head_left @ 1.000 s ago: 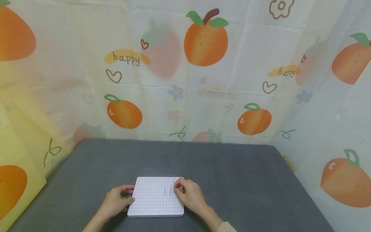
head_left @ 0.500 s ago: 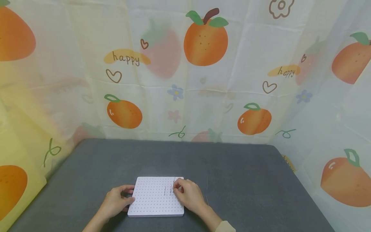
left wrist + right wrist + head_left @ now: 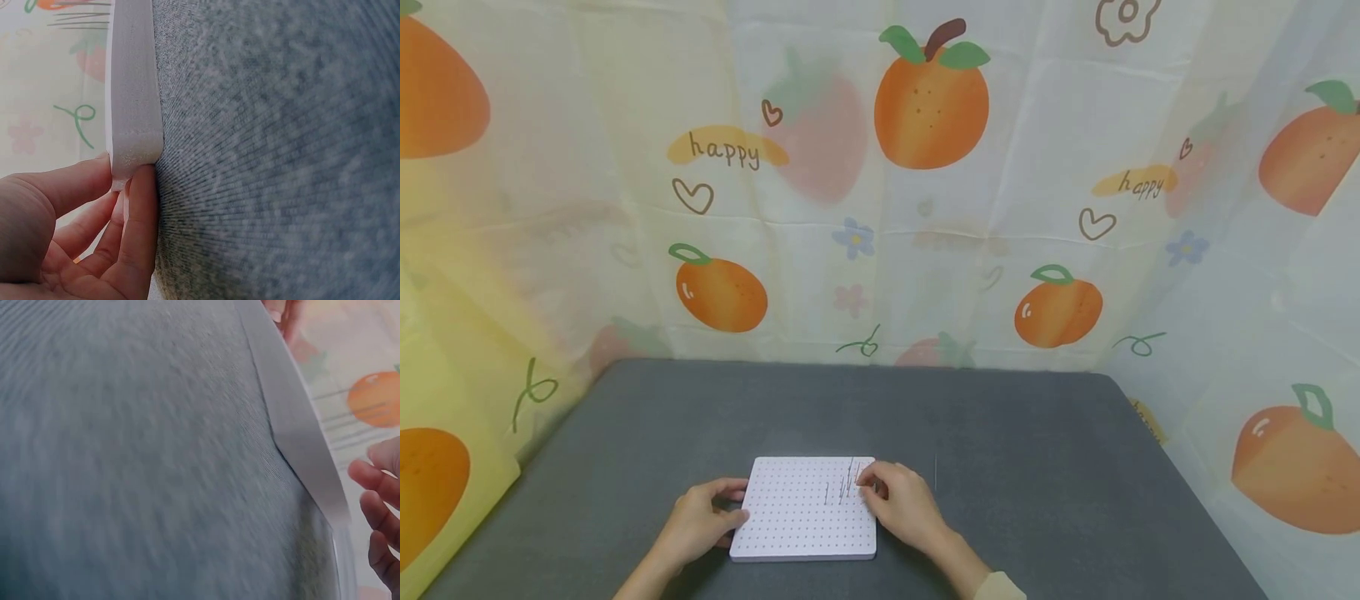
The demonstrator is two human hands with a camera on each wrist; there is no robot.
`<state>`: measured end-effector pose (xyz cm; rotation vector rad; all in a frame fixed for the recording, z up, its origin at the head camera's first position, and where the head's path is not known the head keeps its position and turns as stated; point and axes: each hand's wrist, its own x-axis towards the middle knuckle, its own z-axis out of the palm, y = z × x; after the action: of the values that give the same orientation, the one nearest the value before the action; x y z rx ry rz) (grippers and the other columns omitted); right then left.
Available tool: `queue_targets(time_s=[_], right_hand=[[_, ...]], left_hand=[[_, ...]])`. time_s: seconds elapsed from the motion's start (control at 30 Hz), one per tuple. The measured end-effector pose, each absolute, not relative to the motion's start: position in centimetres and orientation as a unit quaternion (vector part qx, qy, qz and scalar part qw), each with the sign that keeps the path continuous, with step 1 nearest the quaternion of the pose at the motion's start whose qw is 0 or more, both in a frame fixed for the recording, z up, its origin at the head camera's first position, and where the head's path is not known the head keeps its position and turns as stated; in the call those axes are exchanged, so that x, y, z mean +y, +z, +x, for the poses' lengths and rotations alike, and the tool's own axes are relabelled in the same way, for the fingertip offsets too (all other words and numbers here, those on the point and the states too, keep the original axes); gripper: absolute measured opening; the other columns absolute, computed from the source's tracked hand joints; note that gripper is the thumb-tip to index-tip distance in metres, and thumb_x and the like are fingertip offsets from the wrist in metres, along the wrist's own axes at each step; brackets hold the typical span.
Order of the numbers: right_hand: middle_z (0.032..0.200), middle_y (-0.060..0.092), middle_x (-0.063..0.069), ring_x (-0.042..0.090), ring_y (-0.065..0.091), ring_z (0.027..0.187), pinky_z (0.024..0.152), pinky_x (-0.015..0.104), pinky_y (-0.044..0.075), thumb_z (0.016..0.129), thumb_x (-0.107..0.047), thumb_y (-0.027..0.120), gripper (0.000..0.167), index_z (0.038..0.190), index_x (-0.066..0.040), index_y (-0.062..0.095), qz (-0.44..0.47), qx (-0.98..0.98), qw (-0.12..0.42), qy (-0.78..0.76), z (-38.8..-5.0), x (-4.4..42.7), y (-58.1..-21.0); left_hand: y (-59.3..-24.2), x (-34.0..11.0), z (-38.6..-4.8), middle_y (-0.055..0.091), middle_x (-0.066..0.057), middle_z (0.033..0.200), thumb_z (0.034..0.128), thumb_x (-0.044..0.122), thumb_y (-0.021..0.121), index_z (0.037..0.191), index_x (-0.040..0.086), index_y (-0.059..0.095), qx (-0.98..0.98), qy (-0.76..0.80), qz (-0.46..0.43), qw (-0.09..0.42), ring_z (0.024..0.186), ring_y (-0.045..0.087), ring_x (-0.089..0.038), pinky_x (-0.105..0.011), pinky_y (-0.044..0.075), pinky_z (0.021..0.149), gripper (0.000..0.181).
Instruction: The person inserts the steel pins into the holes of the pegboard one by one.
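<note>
White and perforated, the board (image 3: pixel 790 529) lies flat on the grey counter (image 3: pixel 1037 467) in the head view. Several thin rods (image 3: pixel 827 493) stand upright on its right half. The right hand (image 3: pixel 906 507) is just beside them, fingers bent, thumb and forefinger close together; a loose rod (image 3: pixel 936 472) lies on the counter to its right. The left hand (image 3: pixel 698 518) grips the board's left edge.

The left wrist view shows that grip closely: thumb at the upper edge, a finger against the side wall near the counter.

In the right wrist view the right fingertips look relaxed and slightly apart, with no rod plainly between them.

The step in hand seems to be standing rods in the board. The next move probably calls for picking up the loose rod and lining it up with a free spot, the left hand steadying the board.
</note>
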<state>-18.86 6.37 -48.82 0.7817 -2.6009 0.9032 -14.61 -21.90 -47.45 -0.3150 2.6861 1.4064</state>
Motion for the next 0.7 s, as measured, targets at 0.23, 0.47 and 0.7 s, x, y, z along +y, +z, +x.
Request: queue_targets(time_s=[0.23,0.47,0.7], right_hand=[[0.079,0.059,-0.014,0.001,0.049,0.069,0.061,0.016,0.042,0.082,-0.016,0.067,0.009,0.087,-0.023,0.063,0.275,-0.897,0.125,0.322,-19.8,8.7,-48.5],[0.081,0.062,-0.012,0.002,0.052,0.07,0.062,0.02,0.045,0.08,-0.011,0.069,0.012,0.087,-0.02,0.065,0.264,-0.897,0.148,0.323,-21.3,11.4,-48.1],[0.088,0.064,-0.01,0.005,0.057,0.074,0.066,0.024,0.05,0.082,-0.009,0.067,0.015,0.094,-0.017,0.066,0.246,-0.905,0.118,0.325,-22.7,13.9,-48.3]], left_hand=[[-47.5,-21.9,-14.6,0.063,-0.012,0.1,0.0728,0.001,0.069,0.116,-0.003,0.058,0.879,0.463,-0.104,0.046,0.067,0.059,-0.014,-0.03,0.055,0.051,0.045],[-47.6,-21.9,-14.7,0.063,-0.012,0.1,0.073,0.002,0.07,0.117,-0.003,0.058,0.882,0.457,-0.104,0.047,0.067,0.059,-0.014,-0.03,0.055,0.05,0.046],[-47.5,-21.9,-14.7,0.063,-0.013,0.1,0.0729,0.002,0.071,0.117,-0.003,0.058,0.885,0.451,-0.102,0.046,0.067,0.059,-0.014,-0.03,0.055,0.05,0.046]])
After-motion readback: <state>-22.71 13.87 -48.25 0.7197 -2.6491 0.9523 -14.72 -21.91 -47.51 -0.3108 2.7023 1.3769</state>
